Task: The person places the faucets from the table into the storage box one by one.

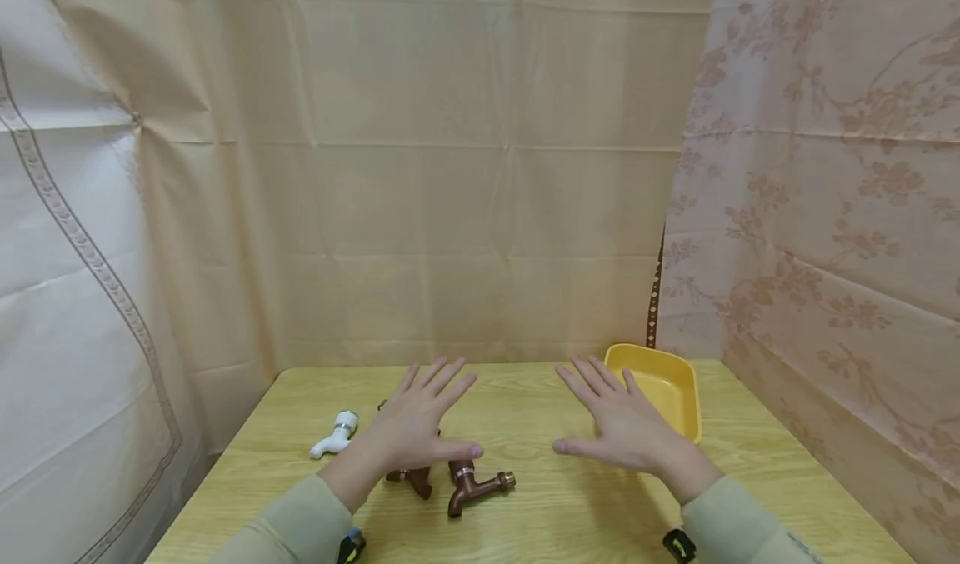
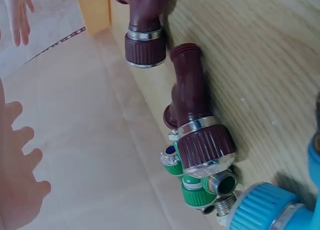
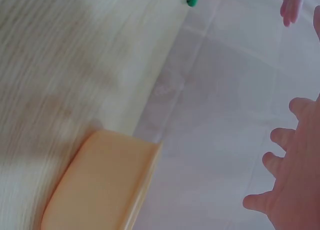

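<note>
My left hand (image 1: 417, 424) hovers over the table with fingers spread and nothing in it. Below it lies a brown tap (image 1: 474, 487) with a brass-coloured end, and a second brown tap (image 2: 192, 99), partly hidden by the hand in the head view. Green taps (image 2: 197, 192) and a blue tap (image 2: 265, 207) show beside them in the left wrist view. A white tap (image 1: 337, 435) rests left of that hand. With its fingers spread too, my right hand (image 1: 626, 427) is raised and holds nothing; it overlaps the edge of a yellow plastic bin (image 1: 693, 397) in the head view.
The wood-grain table (image 1: 540, 522) ends at a beige curtain (image 1: 480, 181) at the back. Patterned cloth (image 1: 832, 239) hangs on the right and white cloth (image 1: 67, 297) on the left. A small dark object (image 1: 679, 545) shows near the right sleeve.
</note>
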`<state>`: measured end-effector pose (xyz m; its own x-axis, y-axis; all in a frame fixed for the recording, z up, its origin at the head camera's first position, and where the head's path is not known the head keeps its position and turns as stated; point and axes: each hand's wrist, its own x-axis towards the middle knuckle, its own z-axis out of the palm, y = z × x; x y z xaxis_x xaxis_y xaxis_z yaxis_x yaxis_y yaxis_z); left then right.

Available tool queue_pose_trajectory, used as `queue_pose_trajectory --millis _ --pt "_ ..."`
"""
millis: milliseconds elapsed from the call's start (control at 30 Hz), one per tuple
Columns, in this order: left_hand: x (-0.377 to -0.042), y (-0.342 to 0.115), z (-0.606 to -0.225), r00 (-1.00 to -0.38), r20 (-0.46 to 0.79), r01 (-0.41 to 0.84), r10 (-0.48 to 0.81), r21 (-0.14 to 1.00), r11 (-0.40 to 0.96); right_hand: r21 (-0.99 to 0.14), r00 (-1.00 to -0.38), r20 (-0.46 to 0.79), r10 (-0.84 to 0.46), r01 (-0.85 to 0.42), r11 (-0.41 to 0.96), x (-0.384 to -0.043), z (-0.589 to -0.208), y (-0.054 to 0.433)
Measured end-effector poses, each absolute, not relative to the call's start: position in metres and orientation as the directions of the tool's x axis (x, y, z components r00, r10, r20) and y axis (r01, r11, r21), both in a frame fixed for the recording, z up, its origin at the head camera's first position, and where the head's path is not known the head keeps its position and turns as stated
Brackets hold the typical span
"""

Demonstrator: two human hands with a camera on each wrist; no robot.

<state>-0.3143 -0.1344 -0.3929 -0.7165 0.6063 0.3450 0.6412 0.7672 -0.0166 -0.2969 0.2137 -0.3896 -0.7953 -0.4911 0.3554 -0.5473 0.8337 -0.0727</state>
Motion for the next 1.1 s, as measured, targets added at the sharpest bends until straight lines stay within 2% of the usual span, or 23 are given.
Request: queue_pose_trajectory --millis 300,600,833,1100 --pt "-0.315 -0.126 -0.385 -0.684 0.396 0.663 0.613 -0.015 0.749 -0.195 -0.836 0.34 -0.43 -0.51 0.838 -0.299 -0.373 0.228" --pt "-0.313 -0.114 -0.379 -0.658 0.455 0.693 0.601 0.053 0.719 -0.279 -0.838 0.383 -0.389 -0.506 0.816 -0.304 -0.359 0.242" --pt "-0.314 -0.104 -0.38 -0.694 0.459 0.692 0.555 0.212 0.69 -0.373 -0.837 0.414 -0.357 -0.513 0.773 -0.309 -0.355 0.253" --pt "-0.316 -0.095 -0.384 -0.753 0.435 0.655 0.494 0.421 0.628 -0.494 -0.873 0.414 -0.258 -0.454 0.741 -0.321 -0.359 0.273"
